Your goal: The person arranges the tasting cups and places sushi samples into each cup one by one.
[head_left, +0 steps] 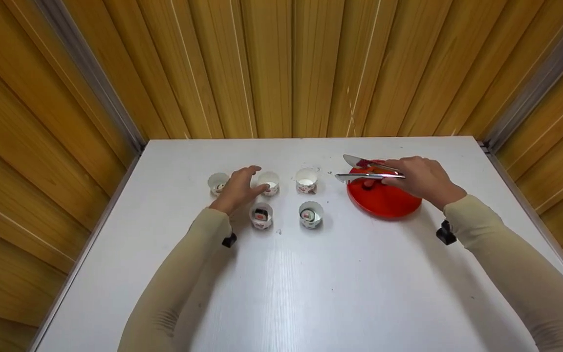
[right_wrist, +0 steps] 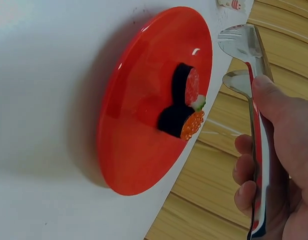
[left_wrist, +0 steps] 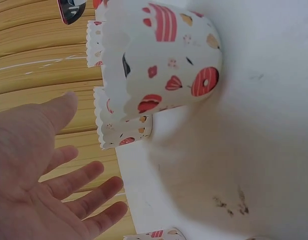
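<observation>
My right hand (head_left: 423,178) holds metal tongs (right_wrist: 258,135) above a red plate (right_wrist: 129,135). The tongs' two ends stand apart, one fork-shaped and one rounded, with nothing between them. On the plate lie a sushi roll with orange roe (right_wrist: 181,122) and, against it, a sushi roll with a pink top (right_wrist: 186,82). My left hand (head_left: 240,190) hovers among scalloped paper cups, fingers spread and relaxed, holding nothing. It overlaps the back left cup (head_left: 217,182) and is close to the back middle cup (head_left: 270,182). Sushi pieces sit in the front left cup (head_left: 261,224) and front right cup (head_left: 312,222).
Another patterned paper cup (head_left: 306,188) stands at the back, between the other cups and the plate. Everything rests on a white table (head_left: 281,293). Yellow wood-look panels (head_left: 291,68) rise behind it and on both sides.
</observation>
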The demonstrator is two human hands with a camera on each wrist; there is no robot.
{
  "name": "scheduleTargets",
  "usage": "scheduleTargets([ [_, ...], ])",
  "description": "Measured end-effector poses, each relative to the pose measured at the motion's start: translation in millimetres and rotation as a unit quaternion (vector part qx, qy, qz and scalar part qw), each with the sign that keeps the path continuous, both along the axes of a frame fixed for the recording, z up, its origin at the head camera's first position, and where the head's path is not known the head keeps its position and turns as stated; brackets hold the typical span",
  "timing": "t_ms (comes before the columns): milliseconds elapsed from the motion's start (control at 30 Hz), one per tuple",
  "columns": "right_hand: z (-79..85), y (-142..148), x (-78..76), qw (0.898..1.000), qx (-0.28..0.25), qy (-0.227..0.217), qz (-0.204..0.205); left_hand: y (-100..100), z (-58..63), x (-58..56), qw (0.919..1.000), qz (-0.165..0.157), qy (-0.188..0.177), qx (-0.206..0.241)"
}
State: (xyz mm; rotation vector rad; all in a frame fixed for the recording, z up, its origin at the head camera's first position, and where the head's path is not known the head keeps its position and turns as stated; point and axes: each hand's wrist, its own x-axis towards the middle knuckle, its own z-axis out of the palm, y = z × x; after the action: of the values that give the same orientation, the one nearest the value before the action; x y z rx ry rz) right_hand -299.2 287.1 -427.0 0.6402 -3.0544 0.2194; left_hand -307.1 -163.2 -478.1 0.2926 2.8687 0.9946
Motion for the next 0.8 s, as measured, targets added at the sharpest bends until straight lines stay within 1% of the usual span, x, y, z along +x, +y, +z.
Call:
scheduleTargets([
  [367,-4.2,16,3.7,1.0,0.015,-0.004,-0.01,2,-3.3,1.2,0.9996,0.009,-0.027,0.009],
  [600,-5.7,22,6.6,0.999,0.032,0.0,-0.018,1,-6.8,0.1,0.9999,-0.012,-0.002,-0.006],
  [800,-8.0,23,9.0,0.999,0.041,-0.005,-0.023,-1,-9.1,-1.3,0.9999,-0.007,-0.014,-0.006],
])
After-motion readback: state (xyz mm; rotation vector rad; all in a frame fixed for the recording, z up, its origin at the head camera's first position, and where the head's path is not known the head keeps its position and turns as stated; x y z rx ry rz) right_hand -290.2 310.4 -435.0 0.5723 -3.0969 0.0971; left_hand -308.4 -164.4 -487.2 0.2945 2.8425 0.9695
